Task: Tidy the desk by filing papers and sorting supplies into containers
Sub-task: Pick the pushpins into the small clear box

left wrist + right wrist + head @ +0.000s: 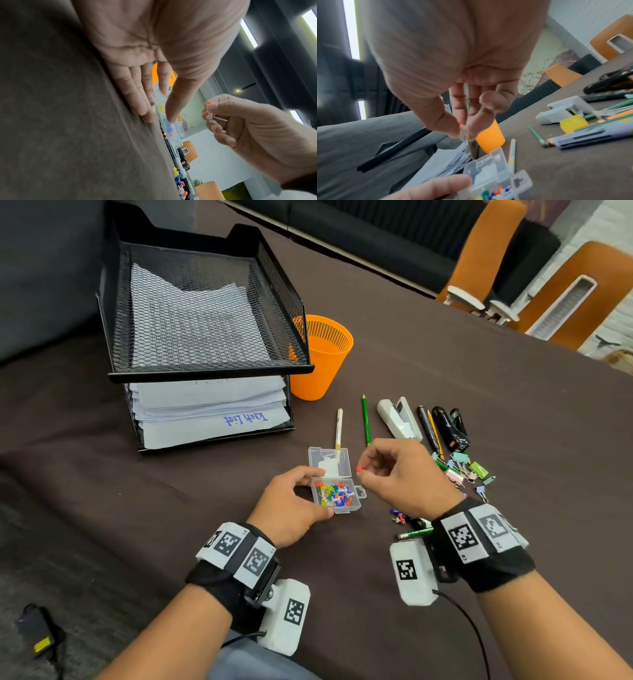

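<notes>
Brown tablecloth [445, 594]: left hand [291, 508] grips pin-filled clear box [337, 496]; right hand [404, 474] pinches orange pushpin [359, 468].

On the dark cloth-covered surface [445, 364], the left hand [291, 505] holds a small clear box [337, 496] with its lid open; coloured pushpins [334, 494] lie inside. The right hand [404, 474] hovers just beside the box, pinching an orange-red pushpin [359, 468]. Behind stand a black mesh paper tray [205, 313] stacked with sheets and an orange cup [323, 357]. To the right lie a green pencil [365, 419], a white stapler [399, 419] and binder clips [467, 470].
</notes>
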